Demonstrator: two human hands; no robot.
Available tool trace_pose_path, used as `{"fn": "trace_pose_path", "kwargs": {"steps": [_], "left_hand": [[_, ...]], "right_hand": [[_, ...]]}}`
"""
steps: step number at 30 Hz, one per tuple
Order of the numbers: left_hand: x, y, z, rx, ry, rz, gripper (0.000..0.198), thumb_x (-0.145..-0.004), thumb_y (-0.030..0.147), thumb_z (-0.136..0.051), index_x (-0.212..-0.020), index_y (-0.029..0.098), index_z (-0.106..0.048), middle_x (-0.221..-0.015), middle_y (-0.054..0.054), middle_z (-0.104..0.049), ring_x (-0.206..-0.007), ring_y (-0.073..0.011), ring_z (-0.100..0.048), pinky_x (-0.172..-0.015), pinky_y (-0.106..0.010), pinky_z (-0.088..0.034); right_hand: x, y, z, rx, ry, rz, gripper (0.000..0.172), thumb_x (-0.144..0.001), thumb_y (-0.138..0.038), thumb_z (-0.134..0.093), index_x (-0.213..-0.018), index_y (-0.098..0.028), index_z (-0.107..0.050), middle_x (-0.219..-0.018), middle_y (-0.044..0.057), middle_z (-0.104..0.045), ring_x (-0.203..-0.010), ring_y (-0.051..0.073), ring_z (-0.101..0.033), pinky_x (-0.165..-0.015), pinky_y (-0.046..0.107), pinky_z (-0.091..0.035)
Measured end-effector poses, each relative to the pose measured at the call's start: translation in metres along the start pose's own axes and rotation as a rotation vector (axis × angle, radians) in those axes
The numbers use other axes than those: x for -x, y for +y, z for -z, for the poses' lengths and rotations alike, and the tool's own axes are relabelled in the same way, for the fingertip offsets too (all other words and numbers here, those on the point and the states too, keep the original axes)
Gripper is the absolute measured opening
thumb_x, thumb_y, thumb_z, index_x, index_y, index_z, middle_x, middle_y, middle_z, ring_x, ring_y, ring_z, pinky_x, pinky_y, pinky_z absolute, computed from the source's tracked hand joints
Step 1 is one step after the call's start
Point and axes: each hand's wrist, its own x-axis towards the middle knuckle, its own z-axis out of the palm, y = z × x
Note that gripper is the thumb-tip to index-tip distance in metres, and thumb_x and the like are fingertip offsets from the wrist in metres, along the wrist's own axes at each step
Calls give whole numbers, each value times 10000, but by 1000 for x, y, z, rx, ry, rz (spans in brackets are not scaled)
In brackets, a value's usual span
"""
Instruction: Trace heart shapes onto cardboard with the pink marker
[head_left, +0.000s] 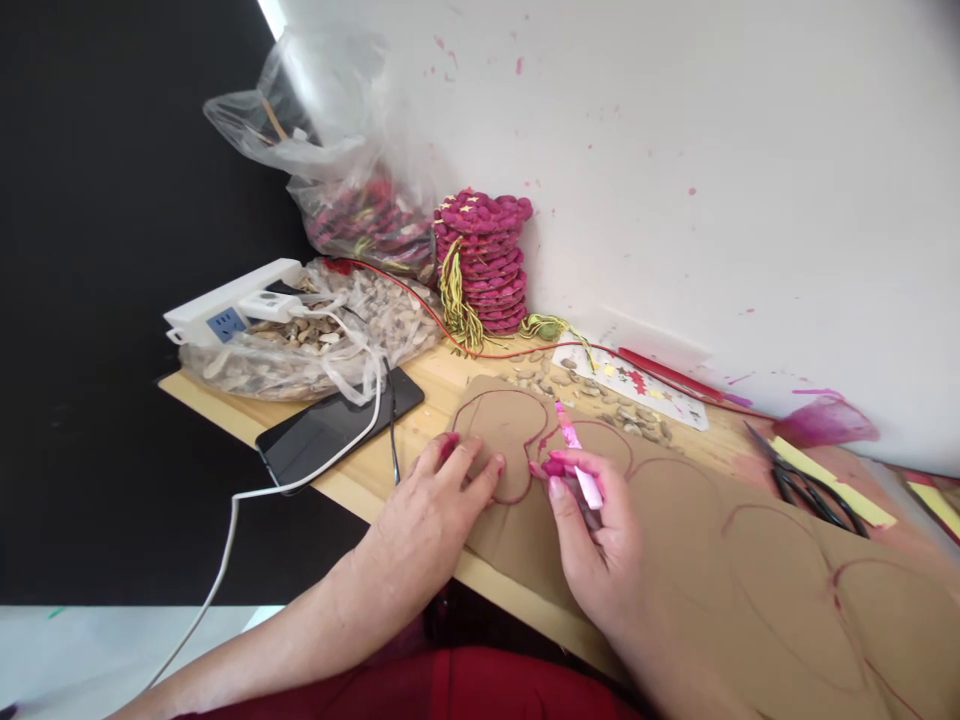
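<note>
My left hand (pixel 442 490) lies on the cardboard sheet (pixel 517 545), fingers spread, over the lower left of a round outline edged with a dark pink line. Above the sheet, my right hand (pixel 596 530) is closed on a slim pink-and-white tube (pixel 581 455), its narrow end pointing up and away. Thumb and fingertips are pinched near the rim of the second outline; a small dark pink piece seems to be between them, but stained fingertips make it hard to tell. More round outlines run along the cardboard to the right.
Loose shell-like pieces (pixel 637 418) lie behind the cardboard, near a white card (pixel 675 402) with small stars. Black scissors (pixel 814 495) rest at right. A stack of magenta braided rings (pixel 491 265), plastic bags (pixel 352 170), a power strip (pixel 232 295) and a phone (pixel 337 425) with cables stand left.
</note>
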Motion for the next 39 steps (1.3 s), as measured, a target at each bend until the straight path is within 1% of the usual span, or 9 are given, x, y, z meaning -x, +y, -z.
{"fn": "trace_pose_path", "kwargs": {"steps": [5, 10, 15, 17, 20, 22, 26, 29, 39], "left_hand": [[-1, -2, -2, 30, 6, -9, 456, -932, 74, -431, -1359, 158, -567, -1292, -142, -588, -1216, -306, -511, -1021, -484, -533], [0, -3, -1, 61, 8, -2, 462, -943, 75, -418, -1362, 199, -569, -1260, -129, -595, -1231, -286, -499, -1033, -482, -522], [1, -2, 0, 63, 4, -3, 456, -940, 54, -421, -1328, 213, -599, -1214, -132, -586, -1182, -297, -514, -956, -486, -567], [1, -5, -2, 82, 35, 1, 431, -946, 66, -450, -1304, 235, -622, -1286, -138, -549, -1246, -312, -489, -988, -509, -553], [0, -9, -4, 112, 76, -9, 367, -971, 125, -478, -1268, 256, -650, -1424, -155, -461, -1389, -353, -400, -1059, -566, -501], [-1, -11, -5, 133, 69, -9, 338, -984, 176, -490, -1264, 267, -656, -1455, -159, -444, -1437, -376, -362, -1077, -594, -480], [-1, -12, -3, 163, 15, 36, 326, -986, 234, -514, -1275, 292, -655, -1466, -148, -460, -1438, -402, -374, -1061, -615, -488], [-1, -13, -3, 169, 21, 23, 324, -987, 239, -516, -1274, 286, -658, -1455, -151, -479, -1422, -402, -393, -1048, -617, -495], [-1, -12, -2, 168, 72, -7, 321, -969, 198, -541, -1255, 256, -677, -1421, -162, -501, -1380, -370, -430, -1059, -574, -502]], "right_hand": [[0, 1, 1, -12, -26, 9, 228, -977, -316, -577, -1197, -265, -609, -1123, 86, -720, -1019, 233, -706, -912, 405, -581], [0, 1, 2, 25, -29, 20, 221, -981, -287, -570, -1199, -285, -601, -1125, 66, -698, -1019, 216, -687, -914, 391, -560], [-1, -2, 4, 48, -38, 28, 221, -983, -273, -564, -1201, -291, -594, -1118, 59, -692, -1010, 207, -679, -902, 378, -558], [-1, -2, 4, 43, -43, 23, 221, -984, -282, -561, -1202, -280, -596, -1125, 72, -694, -1018, 214, -682, -900, 384, -563], [-1, -2, 2, 1, -23, 11, 217, -987, -307, -554, -1194, -263, -603, -1122, 90, -699, -1031, 229, -687, -916, 408, -572], [-1, -3, 2, -32, 12, 8, 209, -987, -310, -556, -1184, -261, -606, -1110, 88, -702, -1028, 229, -693, -927, 415, -574], [-1, -4, 2, -88, 86, 29, 196, -985, -269, -563, -1176, -263, -609, -1108, 77, -690, -1033, 217, -693, -935, 413, -573], [-1, -4, 2, -112, 106, 27, 194, -989, -262, -559, -1177, -261, -606, -1109, 75, -682, -1042, 216, -688, -940, 422, -567], [-2, -1, 1, -61, 42, 21, 207, -1006, -276, -535, -1202, -278, -600, -1097, 59, -675, -1033, 207, -666, -947, 407, -530]]}}
